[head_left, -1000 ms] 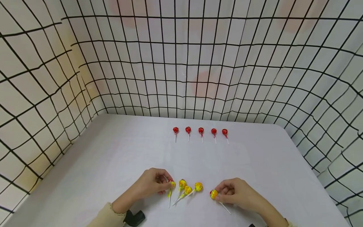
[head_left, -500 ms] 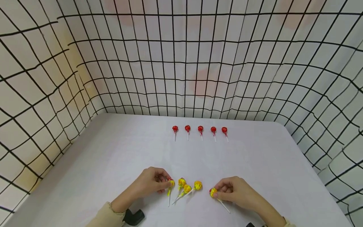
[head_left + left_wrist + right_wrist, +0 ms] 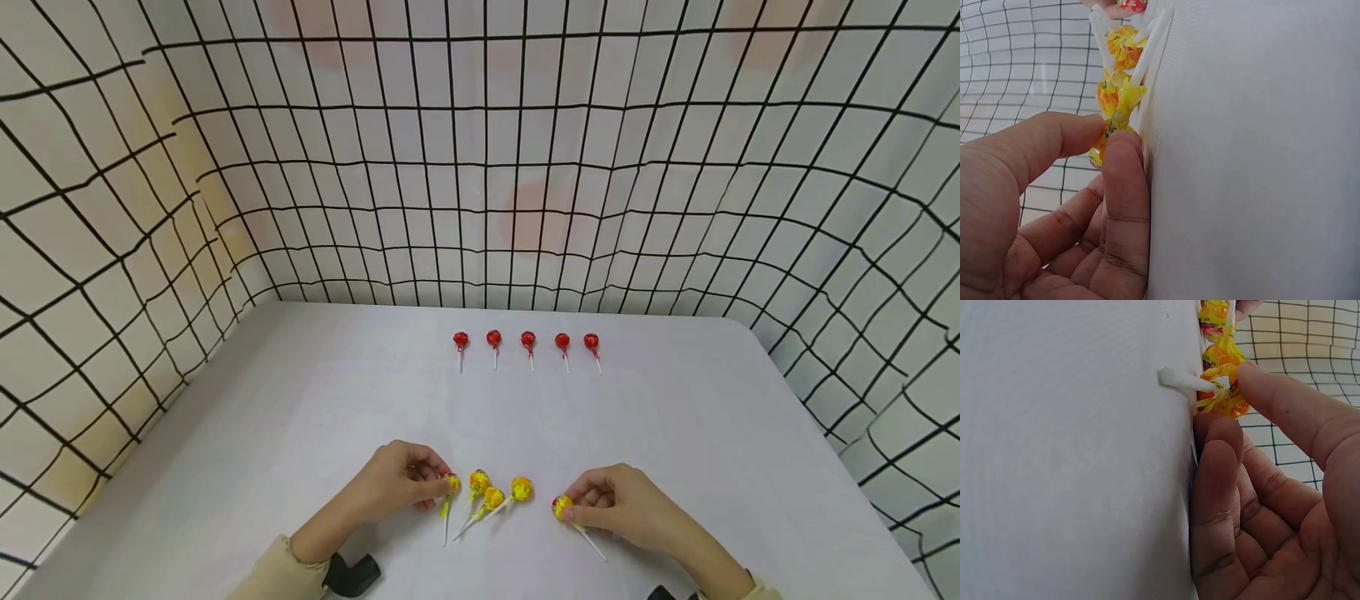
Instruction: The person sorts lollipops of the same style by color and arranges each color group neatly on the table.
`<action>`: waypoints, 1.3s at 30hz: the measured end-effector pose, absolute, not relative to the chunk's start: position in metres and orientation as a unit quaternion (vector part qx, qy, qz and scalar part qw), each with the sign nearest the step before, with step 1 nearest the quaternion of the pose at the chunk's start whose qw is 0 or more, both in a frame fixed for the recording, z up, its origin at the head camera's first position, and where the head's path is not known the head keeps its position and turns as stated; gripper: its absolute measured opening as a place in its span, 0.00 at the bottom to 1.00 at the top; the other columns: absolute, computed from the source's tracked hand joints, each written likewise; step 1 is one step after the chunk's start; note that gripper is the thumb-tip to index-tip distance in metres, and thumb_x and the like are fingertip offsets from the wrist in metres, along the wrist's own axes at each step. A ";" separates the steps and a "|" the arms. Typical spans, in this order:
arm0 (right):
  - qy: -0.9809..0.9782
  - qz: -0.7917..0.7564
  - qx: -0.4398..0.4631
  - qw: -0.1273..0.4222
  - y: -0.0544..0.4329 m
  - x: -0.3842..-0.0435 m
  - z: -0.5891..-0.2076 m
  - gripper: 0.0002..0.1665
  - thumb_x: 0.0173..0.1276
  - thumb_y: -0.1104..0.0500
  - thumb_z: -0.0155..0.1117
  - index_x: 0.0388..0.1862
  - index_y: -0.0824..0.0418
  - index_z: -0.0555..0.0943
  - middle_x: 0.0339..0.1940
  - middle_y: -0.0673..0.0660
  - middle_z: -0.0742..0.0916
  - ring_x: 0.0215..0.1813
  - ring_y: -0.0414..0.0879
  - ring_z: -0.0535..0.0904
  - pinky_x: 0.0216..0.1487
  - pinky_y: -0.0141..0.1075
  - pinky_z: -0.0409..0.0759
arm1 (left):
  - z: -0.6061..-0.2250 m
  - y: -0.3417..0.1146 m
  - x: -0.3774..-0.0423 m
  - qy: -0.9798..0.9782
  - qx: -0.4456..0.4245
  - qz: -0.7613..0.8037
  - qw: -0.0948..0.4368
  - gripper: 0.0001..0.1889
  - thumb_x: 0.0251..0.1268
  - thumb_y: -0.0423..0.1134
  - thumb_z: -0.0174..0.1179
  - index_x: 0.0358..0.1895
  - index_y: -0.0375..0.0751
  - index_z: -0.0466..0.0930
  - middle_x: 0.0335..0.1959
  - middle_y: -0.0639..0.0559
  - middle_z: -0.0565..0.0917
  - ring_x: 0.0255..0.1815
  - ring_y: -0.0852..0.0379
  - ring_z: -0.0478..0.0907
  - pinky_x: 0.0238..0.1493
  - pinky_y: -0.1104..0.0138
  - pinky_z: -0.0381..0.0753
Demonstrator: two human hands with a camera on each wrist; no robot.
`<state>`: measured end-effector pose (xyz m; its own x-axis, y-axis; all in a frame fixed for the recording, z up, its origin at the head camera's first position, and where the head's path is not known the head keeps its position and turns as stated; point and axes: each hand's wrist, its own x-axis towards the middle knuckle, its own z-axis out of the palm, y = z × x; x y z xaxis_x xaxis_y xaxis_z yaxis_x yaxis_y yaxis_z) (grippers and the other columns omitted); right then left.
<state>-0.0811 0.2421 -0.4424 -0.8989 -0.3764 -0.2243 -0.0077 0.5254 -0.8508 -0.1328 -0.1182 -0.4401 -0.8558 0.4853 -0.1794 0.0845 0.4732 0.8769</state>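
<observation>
My left hand (image 3: 390,485) pinches a yellow-wrapped lollipop (image 3: 453,483) between thumb and fingers, its white stick pointing toward me. In the left wrist view that lollipop (image 3: 1124,103) shows a twisted wrapper, its head partly hidden by the fingertips. To the right, my right hand (image 3: 622,504) holds another yellow lollipop (image 3: 558,507) by its head, the stick slanting down right. The right wrist view has this lollipop (image 3: 1225,397) against the thumb and fingers, low at the table. Three more yellow lollipops (image 3: 492,498) lie close together between the hands, their sticks overlapping.
A row of several red lollipops (image 3: 528,338) lies farther back on the white table (image 3: 360,383), sticks toward me. Black wire mesh (image 3: 487,167) stands along the back and both sides. Dark wrist mounts (image 3: 352,575) sit beneath the forearms.
The head view has shifted slightly. Both hands keep their grip on the same lollipops, and the other lollipops lie where they were.
</observation>
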 end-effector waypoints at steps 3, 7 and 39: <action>0.853 -0.473 -0.109 0.195 0.243 -0.081 -0.442 0.12 0.69 0.53 0.78 0.44 0.59 0.90 0.31 0.50 0.85 0.28 0.36 0.75 0.28 0.27 0.73 | -0.439 -0.118 -0.133 0.833 0.169 0.483 0.211 0.06 0.67 0.36 0.74 0.42 0.39 0.89 0.27 0.55 0.84 0.24 0.60 0.83 0.29 0.70 0.84; 0.851 -0.475 -0.108 0.195 0.243 -0.081 -0.442 0.12 0.69 0.53 0.78 0.45 0.59 0.89 0.31 0.51 0.85 0.28 0.37 0.75 0.27 0.27 0.74 | -0.438 -0.117 -0.134 0.834 0.166 0.480 0.215 0.07 0.67 0.37 0.75 0.42 0.39 0.89 0.26 0.55 0.84 0.24 0.60 0.83 0.29 0.70 0.84; 0.850 -0.479 -0.103 0.192 0.243 -0.082 -0.444 0.12 0.68 0.53 0.79 0.43 0.58 0.90 0.31 0.50 0.86 0.28 0.36 0.75 0.28 0.27 0.73 | -0.426 -0.120 -0.162 0.844 0.145 0.479 0.194 0.07 0.67 0.38 0.74 0.41 0.39 0.89 0.29 0.52 0.85 0.28 0.59 0.83 0.33 0.68 0.85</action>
